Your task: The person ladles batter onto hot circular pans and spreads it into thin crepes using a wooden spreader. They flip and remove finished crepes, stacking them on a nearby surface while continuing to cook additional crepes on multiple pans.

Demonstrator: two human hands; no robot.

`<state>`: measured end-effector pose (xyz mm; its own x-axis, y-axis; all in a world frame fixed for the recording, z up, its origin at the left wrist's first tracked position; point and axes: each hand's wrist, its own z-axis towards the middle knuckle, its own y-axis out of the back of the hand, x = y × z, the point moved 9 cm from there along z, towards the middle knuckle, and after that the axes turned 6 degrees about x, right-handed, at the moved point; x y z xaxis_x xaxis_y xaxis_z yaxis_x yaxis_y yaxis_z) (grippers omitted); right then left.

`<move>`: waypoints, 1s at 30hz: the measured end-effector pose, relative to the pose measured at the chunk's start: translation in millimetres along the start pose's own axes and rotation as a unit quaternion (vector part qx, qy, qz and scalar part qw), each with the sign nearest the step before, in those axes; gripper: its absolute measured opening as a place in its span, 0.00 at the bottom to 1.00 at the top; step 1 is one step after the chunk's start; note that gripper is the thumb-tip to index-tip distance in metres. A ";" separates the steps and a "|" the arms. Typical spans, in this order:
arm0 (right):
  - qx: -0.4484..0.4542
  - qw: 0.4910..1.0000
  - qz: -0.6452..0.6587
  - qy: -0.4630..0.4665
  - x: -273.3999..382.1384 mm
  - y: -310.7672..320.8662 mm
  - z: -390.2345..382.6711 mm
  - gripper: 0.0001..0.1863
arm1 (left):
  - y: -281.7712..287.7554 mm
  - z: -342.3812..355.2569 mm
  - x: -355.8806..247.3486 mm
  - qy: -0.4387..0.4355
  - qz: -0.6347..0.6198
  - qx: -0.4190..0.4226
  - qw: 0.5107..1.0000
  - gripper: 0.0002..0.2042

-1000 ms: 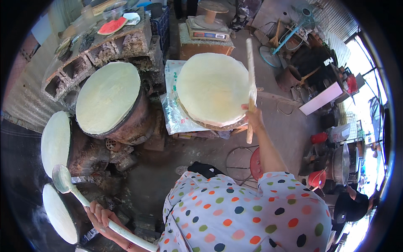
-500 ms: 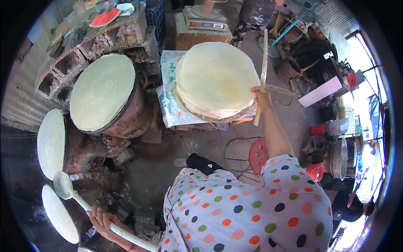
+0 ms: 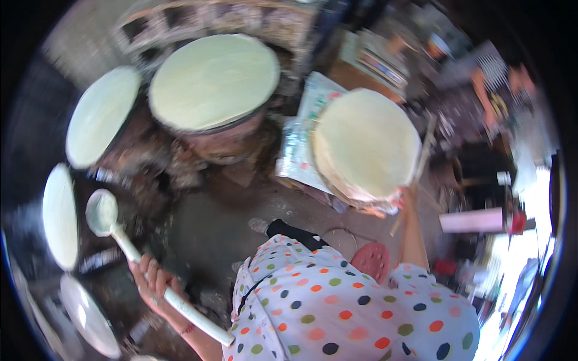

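Note:
My left hand (image 3: 155, 283) is closed around the long pale handle of a ladle (image 3: 186, 311), whose round bowl points up and away to the left. Beyond it are several round griddles, each covered with a pale, thin flatbread: a large one (image 3: 214, 81) at the back, others (image 3: 103, 117) (image 3: 60, 216) along the left side. My right hand (image 3: 409, 195) grips a long wooden stick (image 3: 426, 147) beside the near right edge of a tall stack of round flatbreads (image 3: 367, 144). Motion blur softens those fingers. Under the stack lies a printed plastic sheet (image 3: 301, 147).
A red stool (image 3: 371, 262) stands close to my right side. Concrete blocks (image 3: 226, 19) line the back behind the griddles. A scale (image 3: 382, 66) sits beyond the stack. At the far right another person in a striped top (image 3: 492, 69) is at work.
The view has swung left, so the griddles and the stack appear farther right, and another person has come into view. Both hands still hold the ladle and the stick.

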<state>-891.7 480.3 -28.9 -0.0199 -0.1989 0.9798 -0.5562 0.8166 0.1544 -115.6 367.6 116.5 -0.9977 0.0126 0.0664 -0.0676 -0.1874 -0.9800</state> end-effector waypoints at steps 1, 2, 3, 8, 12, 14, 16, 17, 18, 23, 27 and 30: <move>-0.019 0.998 -0.053 -0.029 -11.8 34.4 18.8 0.28 | 0.7 -3.4 6.8 -0.021 -0.016 -0.044 0.999 0.12; -0.016 0.996 -0.081 -0.018 -7.7 42.7 32.1 0.22 | -0.9 -8.6 11.4 -0.055 -0.027 -0.085 0.994 0.11; 0.005 0.996 -0.088 0.021 11.0 39.3 38.3 0.16 | -9.1 -13.6 16.2 -0.046 -0.022 -0.053 0.997 0.10; 0.106 0.922 -0.297 0.226 187.8 -215.9 -56.9 0.17 | 31.1 -35.9 -38.8 -0.227 0.069 -0.164 0.958 0.08; 0.411 0.856 -0.168 0.263 196.0 -415.0 -222.7 0.20 | 50.9 -105.0 -53.9 -0.301 0.039 -0.208 0.930 0.05; 0.654 0.715 -0.163 0.185 171.5 -533.3 -318.5 0.21 | 46.8 -132.4 -30.5 -0.414 0.086 -0.238 0.874 0.05; 0.741 0.581 -0.190 0.279 130.5 -548.9 -417.3 0.19 | 59.4 -177.0 -30.3 -0.478 0.079 -0.280 0.829 0.04; 0.778 0.535 -0.219 0.247 105.1 -538.8 -474.5 0.17 | 65.1 -209.3 -35.8 -0.511 0.081 -0.294 0.804 0.04; 0.805 0.494 -0.249 0.214 80.0 -516.7 -533.7 0.15 | 67.9 -248.7 -44.3 -0.534 0.084 -0.307 0.783 0.04; 0.923 0.045 -0.165 0.344 35.3 -433.9 -662.9 0.14 | 74.5 -351.7 68.6 -0.758 0.100 -0.371 0.528 0.06; 0.833 -0.251 -0.126 0.476 -27.3 -365.2 -689.2 0.14 | 132.0 -404.6 178.2 -0.791 0.044 -0.487 0.368 0.05; 0.770 -0.354 -0.123 0.517 -58.3 -322.8 -710.0 0.14 | 181.3 -436.9 238.5 -0.773 0.006 -0.546 0.323 0.05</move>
<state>-121.2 613.1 -45.7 -0.6466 0.5394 0.5395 0.6630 0.0476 0.7471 -365.9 765.7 -127.4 0.1362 -0.6460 -0.7511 -0.8660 0.2906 -0.4069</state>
